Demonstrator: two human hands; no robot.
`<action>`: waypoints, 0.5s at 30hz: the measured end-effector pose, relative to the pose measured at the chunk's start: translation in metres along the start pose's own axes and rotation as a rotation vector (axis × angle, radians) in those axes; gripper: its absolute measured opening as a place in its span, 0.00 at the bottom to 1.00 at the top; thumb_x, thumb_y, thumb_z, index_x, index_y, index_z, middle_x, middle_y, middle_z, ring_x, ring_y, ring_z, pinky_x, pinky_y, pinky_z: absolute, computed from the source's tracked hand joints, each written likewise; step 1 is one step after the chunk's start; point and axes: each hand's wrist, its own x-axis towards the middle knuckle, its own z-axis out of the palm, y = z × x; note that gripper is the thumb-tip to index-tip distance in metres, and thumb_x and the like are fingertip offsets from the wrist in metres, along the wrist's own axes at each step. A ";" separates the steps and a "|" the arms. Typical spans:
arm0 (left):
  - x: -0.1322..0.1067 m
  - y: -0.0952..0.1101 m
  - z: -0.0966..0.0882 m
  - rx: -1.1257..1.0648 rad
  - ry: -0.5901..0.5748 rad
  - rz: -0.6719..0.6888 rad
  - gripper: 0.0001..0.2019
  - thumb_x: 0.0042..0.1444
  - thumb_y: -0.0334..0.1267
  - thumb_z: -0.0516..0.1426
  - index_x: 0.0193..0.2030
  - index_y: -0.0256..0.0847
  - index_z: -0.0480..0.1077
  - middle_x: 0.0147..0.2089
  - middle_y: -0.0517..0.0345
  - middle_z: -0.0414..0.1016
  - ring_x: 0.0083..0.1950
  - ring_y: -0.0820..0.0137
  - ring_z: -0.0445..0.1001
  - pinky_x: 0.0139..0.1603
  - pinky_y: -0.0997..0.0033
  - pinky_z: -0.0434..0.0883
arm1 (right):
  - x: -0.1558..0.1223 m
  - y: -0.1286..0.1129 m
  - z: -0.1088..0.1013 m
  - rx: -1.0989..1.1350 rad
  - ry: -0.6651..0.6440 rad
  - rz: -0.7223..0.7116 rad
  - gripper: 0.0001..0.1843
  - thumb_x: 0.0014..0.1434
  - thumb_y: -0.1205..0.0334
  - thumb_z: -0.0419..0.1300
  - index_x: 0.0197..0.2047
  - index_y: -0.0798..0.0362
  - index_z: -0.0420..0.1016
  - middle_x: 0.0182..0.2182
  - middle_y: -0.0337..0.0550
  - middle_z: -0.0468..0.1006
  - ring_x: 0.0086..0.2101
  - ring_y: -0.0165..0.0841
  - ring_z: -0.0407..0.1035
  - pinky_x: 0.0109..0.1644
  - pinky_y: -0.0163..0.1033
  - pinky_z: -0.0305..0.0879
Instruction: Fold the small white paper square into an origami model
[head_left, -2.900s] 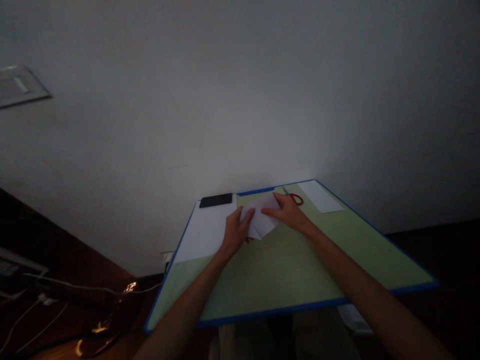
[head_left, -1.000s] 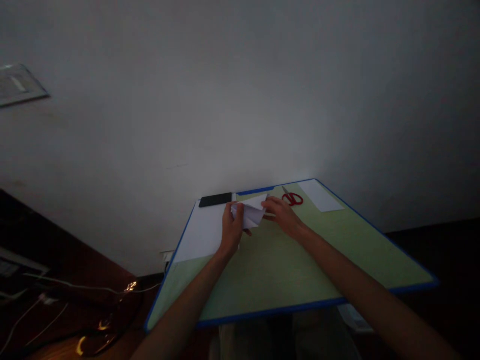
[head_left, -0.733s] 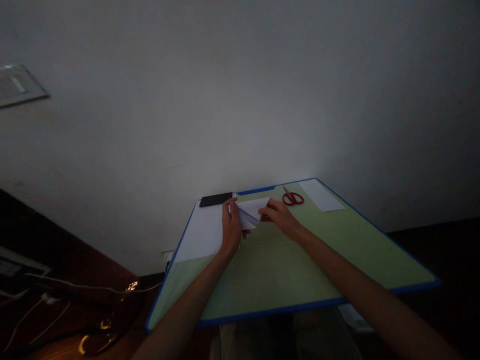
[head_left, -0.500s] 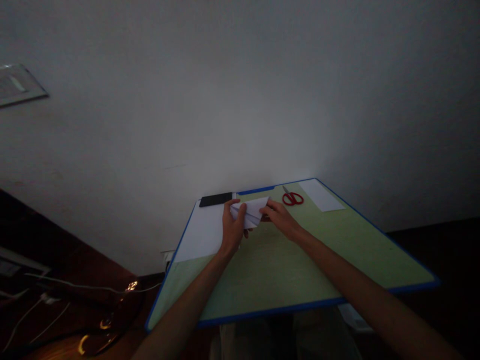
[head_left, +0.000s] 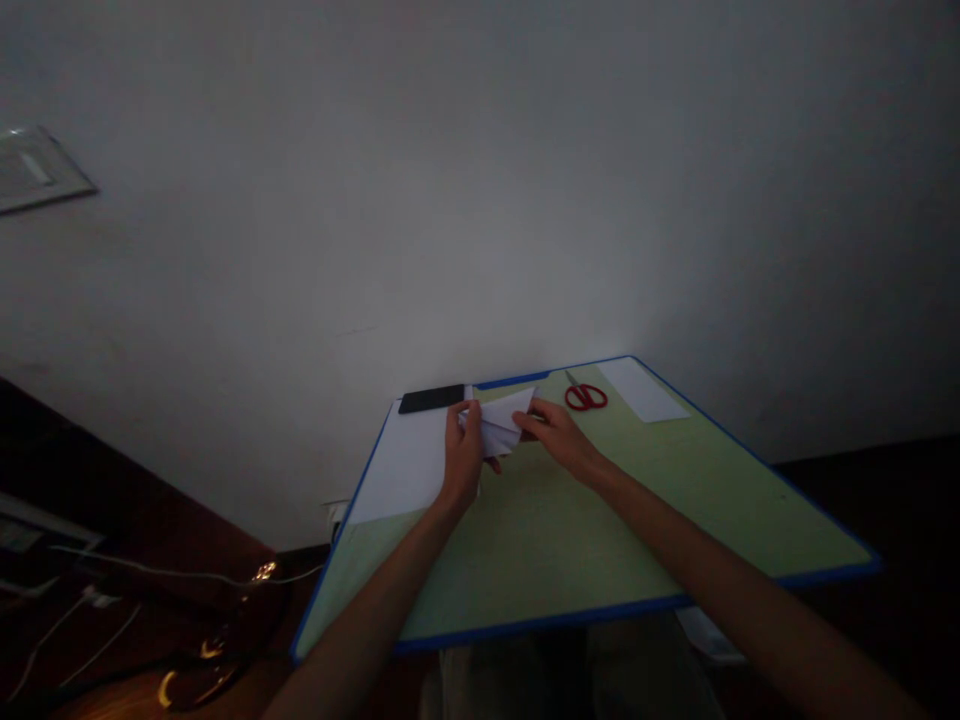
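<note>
Between both hands, above the light green tabletop (head_left: 555, 540), is a folded piece of white paper (head_left: 504, 412) with creased, angled flaps. My left hand (head_left: 465, 450) is closed on its left end, thumb on top and fingers partly hidden underneath. Thumb and fingers of my right hand (head_left: 551, 430) pinch the right side of the paper. Part of the paper's underside is hidden by the hands.
Red-handled scissors (head_left: 585, 397) lie beyond my right hand. A white paper strip (head_left: 643, 390) is at the far right. A black phone-like slab (head_left: 431, 399) rests by a white sheet (head_left: 397, 465) on the left. The wall (head_left: 480, 200) stands behind the table's blue edge.
My left thumb has drawn back to the left over the paper. The upper flap now lies at a steeper slant, with my right thumb on it.
</note>
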 end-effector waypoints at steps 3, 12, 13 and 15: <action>0.003 -0.002 -0.001 -0.019 0.009 0.004 0.22 0.59 0.57 0.58 0.49 0.42 0.64 0.32 0.63 0.68 0.23 0.74 0.73 0.14 0.81 0.68 | 0.000 0.001 0.000 -0.053 -0.001 -0.010 0.17 0.51 0.50 0.66 0.38 0.54 0.77 0.35 0.44 0.79 0.33 0.34 0.73 0.41 0.44 0.73; 0.001 0.002 -0.001 0.007 0.005 0.119 0.24 0.57 0.57 0.61 0.46 0.40 0.62 0.33 0.63 0.68 0.23 0.75 0.71 0.17 0.75 0.73 | -0.008 -0.009 0.007 -0.047 0.132 0.021 0.19 0.51 0.46 0.67 0.34 0.53 0.72 0.33 0.40 0.76 0.30 0.31 0.72 0.35 0.37 0.70; 0.000 0.002 -0.001 0.013 0.003 0.125 0.24 0.56 0.57 0.61 0.46 0.40 0.62 0.34 0.62 0.69 0.23 0.75 0.72 0.17 0.75 0.73 | -0.009 -0.010 0.007 -0.032 0.140 0.033 0.19 0.51 0.46 0.67 0.34 0.53 0.72 0.33 0.40 0.76 0.31 0.31 0.72 0.35 0.37 0.70; 0.000 0.003 -0.001 0.024 0.007 0.132 0.24 0.56 0.56 0.62 0.47 0.40 0.62 0.34 0.62 0.69 0.25 0.74 0.72 0.18 0.75 0.74 | -0.009 -0.011 0.006 -0.004 0.142 0.042 0.19 0.49 0.46 0.69 0.32 0.53 0.72 0.33 0.40 0.77 0.31 0.31 0.72 0.37 0.38 0.71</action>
